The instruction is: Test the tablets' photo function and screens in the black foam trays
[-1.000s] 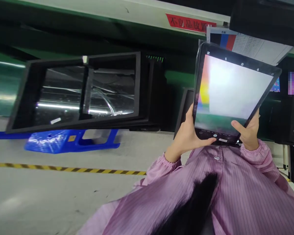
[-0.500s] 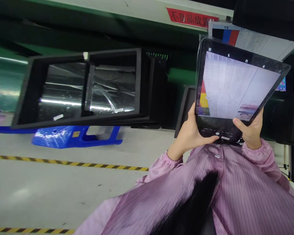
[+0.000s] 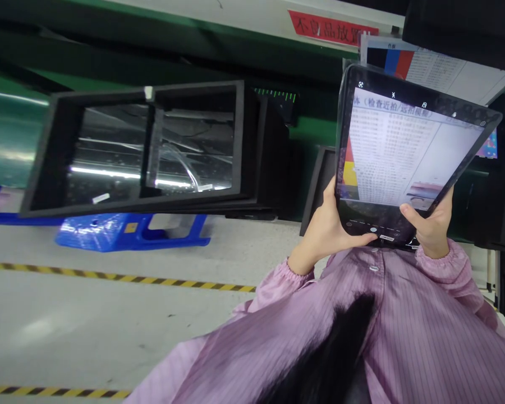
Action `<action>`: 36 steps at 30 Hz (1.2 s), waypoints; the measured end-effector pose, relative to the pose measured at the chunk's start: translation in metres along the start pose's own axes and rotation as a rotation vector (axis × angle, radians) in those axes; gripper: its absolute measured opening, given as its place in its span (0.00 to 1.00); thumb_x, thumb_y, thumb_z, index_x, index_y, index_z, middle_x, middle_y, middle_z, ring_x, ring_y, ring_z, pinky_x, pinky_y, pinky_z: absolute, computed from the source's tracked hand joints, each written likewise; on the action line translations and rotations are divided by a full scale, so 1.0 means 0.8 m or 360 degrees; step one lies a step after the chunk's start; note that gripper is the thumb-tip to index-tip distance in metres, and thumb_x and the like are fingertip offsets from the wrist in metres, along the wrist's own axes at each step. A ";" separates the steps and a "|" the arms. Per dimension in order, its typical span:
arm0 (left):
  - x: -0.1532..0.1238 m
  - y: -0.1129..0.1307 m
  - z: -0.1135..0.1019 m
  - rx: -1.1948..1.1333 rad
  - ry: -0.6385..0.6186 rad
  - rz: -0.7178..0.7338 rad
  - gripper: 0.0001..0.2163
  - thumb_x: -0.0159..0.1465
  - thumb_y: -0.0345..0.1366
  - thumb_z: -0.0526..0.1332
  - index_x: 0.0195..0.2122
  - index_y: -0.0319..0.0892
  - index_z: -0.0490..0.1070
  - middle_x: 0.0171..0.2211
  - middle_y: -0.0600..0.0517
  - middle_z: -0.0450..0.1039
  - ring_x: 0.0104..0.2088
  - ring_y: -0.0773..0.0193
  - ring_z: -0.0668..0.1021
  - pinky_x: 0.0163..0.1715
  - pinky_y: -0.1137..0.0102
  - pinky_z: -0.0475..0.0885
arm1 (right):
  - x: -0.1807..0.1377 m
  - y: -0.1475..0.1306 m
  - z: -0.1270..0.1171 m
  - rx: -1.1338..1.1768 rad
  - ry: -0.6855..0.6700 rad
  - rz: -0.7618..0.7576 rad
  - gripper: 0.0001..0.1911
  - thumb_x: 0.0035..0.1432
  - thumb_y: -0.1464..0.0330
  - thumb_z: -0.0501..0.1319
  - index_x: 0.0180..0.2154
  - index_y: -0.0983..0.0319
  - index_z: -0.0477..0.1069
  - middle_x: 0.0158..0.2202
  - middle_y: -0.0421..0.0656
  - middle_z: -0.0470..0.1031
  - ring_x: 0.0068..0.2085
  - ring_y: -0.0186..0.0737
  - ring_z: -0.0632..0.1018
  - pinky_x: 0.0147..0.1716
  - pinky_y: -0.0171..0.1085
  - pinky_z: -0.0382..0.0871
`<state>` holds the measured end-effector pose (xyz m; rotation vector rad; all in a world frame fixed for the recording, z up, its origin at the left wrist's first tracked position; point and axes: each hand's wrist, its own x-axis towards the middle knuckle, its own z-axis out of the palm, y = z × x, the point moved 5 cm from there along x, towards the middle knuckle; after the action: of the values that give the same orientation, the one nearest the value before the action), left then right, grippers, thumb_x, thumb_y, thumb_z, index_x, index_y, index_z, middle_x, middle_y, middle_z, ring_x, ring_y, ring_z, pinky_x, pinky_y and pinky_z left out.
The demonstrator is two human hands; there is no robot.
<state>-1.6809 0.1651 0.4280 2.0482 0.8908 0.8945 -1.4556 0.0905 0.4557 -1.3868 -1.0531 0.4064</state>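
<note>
Holding a black tablet [image 3: 404, 157], camera screen lit, between both hands; it sits in front of the chest, most of its body above the grip. Left hand [image 3: 322, 230] clamped on its edge at 8 o'clock, thumb across the lower bezel just beside the shutter button [image 3: 373, 229]. Right hand [image 3: 435, 224] clamped at 5 o'clock, thumb over the screen corner. Screen text reads 检查近拍/远拍模糊; rows beneath too fine to read. White label [image 3: 386, 238] on bezel, 6 o'clock: illegible. Brand: cannot tell.

At 12 to 1 o'clock, a printed sheet [image 3: 440, 70], partly behind the tablet, with black, blue and red blocks. Red sign [image 3: 328, 28] at 11 o'clock: 不良品放置, right end partly covered. At 9 o'clock, a black tray [image 3: 238, 140] with two glossy panels [image 3: 109, 154], each bearing a small white sticker, unreadable.
</note>
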 end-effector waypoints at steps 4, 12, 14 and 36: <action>0.000 0.000 0.000 0.0014 0.0001 -0.0032 0.67 0.47 0.62 0.81 0.78 0.45 0.40 0.66 0.33 0.69 0.61 0.35 0.80 0.57 0.49 0.80 | -0.002 0.003 -0.001 0.0019 0.0002 0.0055 0.51 0.54 0.53 0.75 0.72 0.53 0.57 0.57 0.46 0.79 0.62 0.50 0.80 0.71 0.55 0.68; 0.002 -0.004 0.003 -0.0094 0.0033 -0.0027 0.70 0.44 0.66 0.80 0.78 0.45 0.41 0.65 0.33 0.71 0.58 0.36 0.82 0.55 0.48 0.80 | 0.000 -0.003 -0.001 -0.0024 0.0014 0.0038 0.48 0.53 0.55 0.76 0.71 0.54 0.61 0.54 0.45 0.81 0.57 0.48 0.83 0.67 0.53 0.73; 0.001 -0.006 0.004 -0.0132 0.0029 -0.0034 0.71 0.41 0.68 0.80 0.78 0.44 0.42 0.64 0.34 0.72 0.57 0.36 0.83 0.56 0.48 0.80 | -0.001 -0.006 -0.001 -0.0024 0.0027 0.0003 0.46 0.52 0.57 0.76 0.69 0.54 0.64 0.54 0.45 0.81 0.58 0.49 0.82 0.68 0.55 0.72; -0.022 -0.074 0.032 -0.0989 0.0560 -0.0540 0.49 0.61 0.81 0.47 0.60 0.40 0.75 0.56 0.37 0.81 0.60 0.39 0.81 0.62 0.48 0.76 | 0.005 0.028 0.015 0.0143 -0.0143 0.0297 0.52 0.56 0.43 0.71 0.74 0.49 0.55 0.65 0.48 0.74 0.67 0.55 0.75 0.70 0.60 0.67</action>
<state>-1.6876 0.1721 0.3618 1.1912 0.9544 1.1770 -1.4559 0.1055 0.4346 -1.4014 -0.9688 0.6502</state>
